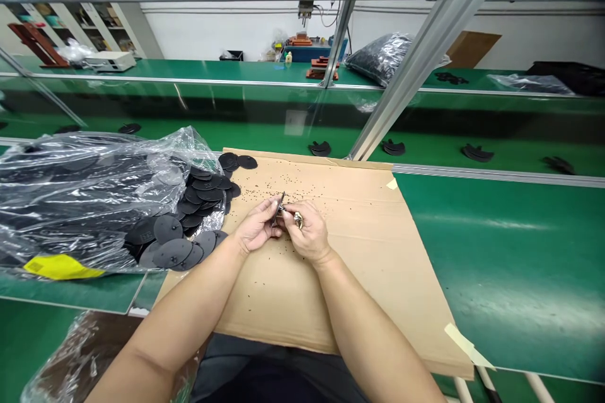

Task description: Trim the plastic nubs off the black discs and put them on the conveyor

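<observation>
Over the cardboard sheet, my left hand pinches a thin black disc, which is tilted nearly edge-on to me. My right hand is closed around a small shiny metal tool; its exact kind is mostly hidden by the fingers. The tool's front end meets the disc's face between the two hands. Tiny dark bits lie scattered on the cardboard around and beyond my hands. To the left, loose black discs spill in a heap from a clear plastic bag.
Black curved parts sit spaced along the green strip behind the cardboard. A slanted metal post rises at its far edge. A yellow label lies on the bag. Tape holds the near right corner.
</observation>
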Action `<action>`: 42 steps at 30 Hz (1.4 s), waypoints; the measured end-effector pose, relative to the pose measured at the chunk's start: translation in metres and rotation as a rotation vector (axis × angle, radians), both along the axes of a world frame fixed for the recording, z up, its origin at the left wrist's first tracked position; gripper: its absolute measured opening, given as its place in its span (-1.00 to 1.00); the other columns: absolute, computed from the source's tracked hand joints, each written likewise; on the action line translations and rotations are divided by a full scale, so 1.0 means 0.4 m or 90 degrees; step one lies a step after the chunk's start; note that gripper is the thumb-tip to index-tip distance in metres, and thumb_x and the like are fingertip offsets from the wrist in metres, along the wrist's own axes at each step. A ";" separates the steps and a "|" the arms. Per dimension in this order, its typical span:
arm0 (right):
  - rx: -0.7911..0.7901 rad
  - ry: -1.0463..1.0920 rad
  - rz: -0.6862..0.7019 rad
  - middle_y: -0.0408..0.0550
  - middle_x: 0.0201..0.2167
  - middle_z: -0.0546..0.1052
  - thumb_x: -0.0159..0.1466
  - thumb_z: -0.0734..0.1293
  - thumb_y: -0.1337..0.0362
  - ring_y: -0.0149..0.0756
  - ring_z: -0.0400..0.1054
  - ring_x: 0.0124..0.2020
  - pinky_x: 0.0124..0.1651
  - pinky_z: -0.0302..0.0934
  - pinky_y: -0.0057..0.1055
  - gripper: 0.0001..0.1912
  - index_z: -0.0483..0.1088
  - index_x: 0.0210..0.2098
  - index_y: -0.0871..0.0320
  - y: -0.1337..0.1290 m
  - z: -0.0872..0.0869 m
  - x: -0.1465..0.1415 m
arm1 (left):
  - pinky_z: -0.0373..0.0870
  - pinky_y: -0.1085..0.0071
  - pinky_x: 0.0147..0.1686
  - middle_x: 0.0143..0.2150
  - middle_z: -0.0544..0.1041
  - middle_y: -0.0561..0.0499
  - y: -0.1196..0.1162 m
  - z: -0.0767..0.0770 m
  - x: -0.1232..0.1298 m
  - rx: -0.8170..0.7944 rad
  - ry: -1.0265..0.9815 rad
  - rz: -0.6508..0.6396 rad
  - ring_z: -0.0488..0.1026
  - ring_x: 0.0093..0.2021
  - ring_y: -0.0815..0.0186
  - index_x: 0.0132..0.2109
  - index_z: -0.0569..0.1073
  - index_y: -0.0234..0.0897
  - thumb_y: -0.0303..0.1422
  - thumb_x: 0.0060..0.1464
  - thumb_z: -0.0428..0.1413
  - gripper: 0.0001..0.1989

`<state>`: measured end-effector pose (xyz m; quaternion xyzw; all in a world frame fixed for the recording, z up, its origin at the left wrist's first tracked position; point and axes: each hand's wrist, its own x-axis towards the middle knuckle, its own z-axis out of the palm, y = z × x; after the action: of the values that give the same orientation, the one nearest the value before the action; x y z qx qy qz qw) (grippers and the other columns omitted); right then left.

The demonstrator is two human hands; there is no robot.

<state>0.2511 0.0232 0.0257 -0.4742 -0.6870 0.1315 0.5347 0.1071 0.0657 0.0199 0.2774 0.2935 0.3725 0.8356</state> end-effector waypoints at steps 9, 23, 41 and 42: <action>0.029 -0.030 0.003 -0.03 -0.37 0.54 0.25 0.27 0.28 -0.19 0.36 -0.27 -0.11 0.24 -0.18 -0.85 0.47 -0.24 0.05 0.001 0.003 0.003 | 0.28 0.54 -0.62 -0.43 0.43 0.07 0.000 -0.001 -0.002 0.007 0.014 0.006 0.38 -0.49 0.41 -0.10 0.40 -0.26 -0.24 -0.13 0.32 -0.56; -0.283 0.460 0.057 -0.13 -0.44 0.50 0.09 0.39 0.15 -0.33 0.32 -0.41 -0.23 0.25 -0.31 -0.80 0.49 -0.33 0.11 0.008 0.004 -0.011 | 0.33 0.45 -0.25 -0.36 0.39 0.11 0.021 0.009 -0.007 0.304 0.125 0.205 0.37 -0.31 0.41 -0.31 0.26 -0.25 -0.42 -0.32 0.37 -0.54; -0.403 0.707 0.070 -0.18 -0.51 0.44 -0.16 0.41 0.31 -0.34 0.32 -0.45 -0.35 0.24 -0.38 -0.79 0.41 -0.47 0.14 0.033 -0.009 0.000 | 0.37 0.25 -0.21 -0.33 0.39 -0.02 -0.003 -0.011 -0.019 0.945 0.540 0.379 0.39 -0.25 0.24 -0.36 0.27 -0.20 -0.60 -0.17 0.08 -0.77; -0.404 0.699 0.069 -0.19 -0.51 0.43 -0.15 0.40 0.30 -0.34 0.32 -0.45 -0.34 0.25 -0.37 -0.79 0.40 -0.47 0.14 0.034 -0.010 0.000 | 0.37 0.25 -0.20 -0.33 0.39 -0.02 -0.004 -0.012 -0.019 0.947 0.541 0.378 0.38 -0.25 0.24 -0.36 0.27 -0.20 -0.60 -0.17 0.07 -0.77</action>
<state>0.2513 0.0369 0.0216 -0.4379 -0.2633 0.5793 0.6351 0.0995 0.0642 0.0151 0.7726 0.3201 0.5323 0.1311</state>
